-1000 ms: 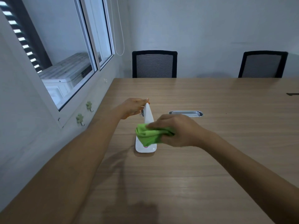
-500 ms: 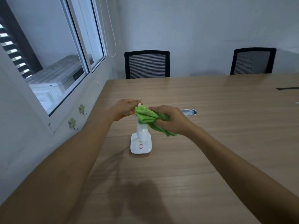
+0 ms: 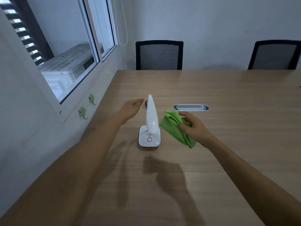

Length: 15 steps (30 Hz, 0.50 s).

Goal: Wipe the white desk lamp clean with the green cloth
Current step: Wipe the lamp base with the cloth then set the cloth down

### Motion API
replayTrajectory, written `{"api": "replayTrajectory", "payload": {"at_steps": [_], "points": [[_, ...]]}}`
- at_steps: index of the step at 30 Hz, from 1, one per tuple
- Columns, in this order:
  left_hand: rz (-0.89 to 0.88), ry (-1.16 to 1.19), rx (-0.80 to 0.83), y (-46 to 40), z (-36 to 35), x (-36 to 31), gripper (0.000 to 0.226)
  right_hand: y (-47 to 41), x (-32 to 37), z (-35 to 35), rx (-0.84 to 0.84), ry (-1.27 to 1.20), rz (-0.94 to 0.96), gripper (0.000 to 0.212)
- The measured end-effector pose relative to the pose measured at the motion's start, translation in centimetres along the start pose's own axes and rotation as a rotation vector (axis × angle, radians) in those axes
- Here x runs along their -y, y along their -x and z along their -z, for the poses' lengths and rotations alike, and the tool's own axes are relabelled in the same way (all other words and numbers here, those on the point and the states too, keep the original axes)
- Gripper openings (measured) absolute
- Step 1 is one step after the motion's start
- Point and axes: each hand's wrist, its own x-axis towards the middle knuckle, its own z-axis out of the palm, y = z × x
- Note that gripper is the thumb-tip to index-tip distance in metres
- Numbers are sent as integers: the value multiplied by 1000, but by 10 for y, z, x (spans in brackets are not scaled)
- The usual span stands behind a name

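Observation:
The white desk lamp [image 3: 151, 118] stands upright on the wooden table [image 3: 228, 144], its folded head pointing up and a pink ring on its square base. My left hand [image 3: 130, 107] hovers just left of the lamp's top, fingers apart, a small gap between them and the lamp. My right hand [image 3: 194, 128] holds the crumpled green cloth [image 3: 176, 128] to the right of the lamp; the cloth's left edge is close to the lamp's stem and hangs above the table.
A silver oval cable grommet [image 3: 190, 107] is set into the table behind my right hand. Two black mesh chairs [image 3: 159, 55] [image 3: 275, 55] stand at the far edge. A wall with a window [image 3: 73, 51] and green hooks [image 3: 82, 111] runs along the left.
My right hand has pulled the green cloth off the lamp's top and down to the right. My left hand has let go of the lamp's top and opened.

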Motion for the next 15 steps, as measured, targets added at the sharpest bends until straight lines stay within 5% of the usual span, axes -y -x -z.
{"api": "replayTrajectory", "payload": {"at_steps": [4,8,15], "points": [[25,-369,-11,17,-14,63,45,-19,-24,-46,4,39,-229,42],[63,-524,152,31,-35,122,47,-34,-26,-80,6,112,-267,52],[-234,-686,247,45,-62,156,53,-50,-41,-105,108,343,-208,48]]}}
